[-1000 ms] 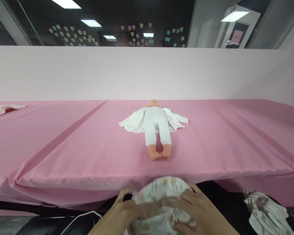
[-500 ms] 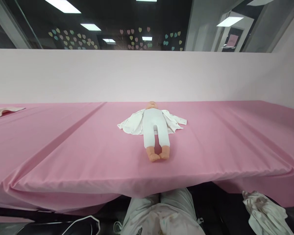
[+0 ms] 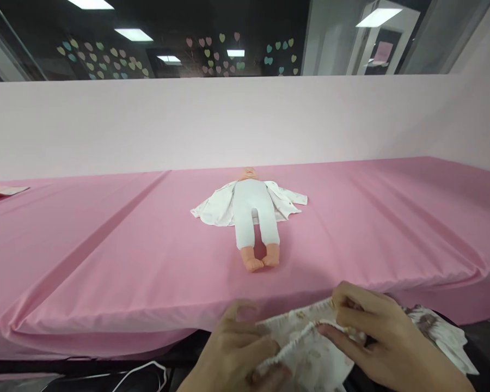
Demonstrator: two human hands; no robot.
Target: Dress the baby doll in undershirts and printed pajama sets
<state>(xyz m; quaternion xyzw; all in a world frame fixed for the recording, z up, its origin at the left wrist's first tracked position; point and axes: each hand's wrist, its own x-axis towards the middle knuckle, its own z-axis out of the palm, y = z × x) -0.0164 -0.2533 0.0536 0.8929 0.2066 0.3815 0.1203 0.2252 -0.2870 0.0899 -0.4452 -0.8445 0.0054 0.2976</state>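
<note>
Below the table's front edge, I hold up a small white printed garment with a gathered elastic waistband, which looks like baby pants. My right hand pinches the waistband at its right side between thumb and fingers. Curled over the left part of the cloth is my left hand, its fingertips partly hidden and a little blurred. The lower part of the garment runs out of view. A baby doll with a white cloth body lies on its back beyond my hands, feet towards me. Under it a white baby shirt is spread open.
A pink cloth covers the table and hangs over its front edge. Crumpled white fabric lies low at the right, beside my right forearm. A white cable loops at lower left. Pale fabric lies at the far left.
Both hands, with the printed garment, dropped out of view and have come back up. They now grip its waistband, further right than before. The doll stays in place; the view shifts slightly.
</note>
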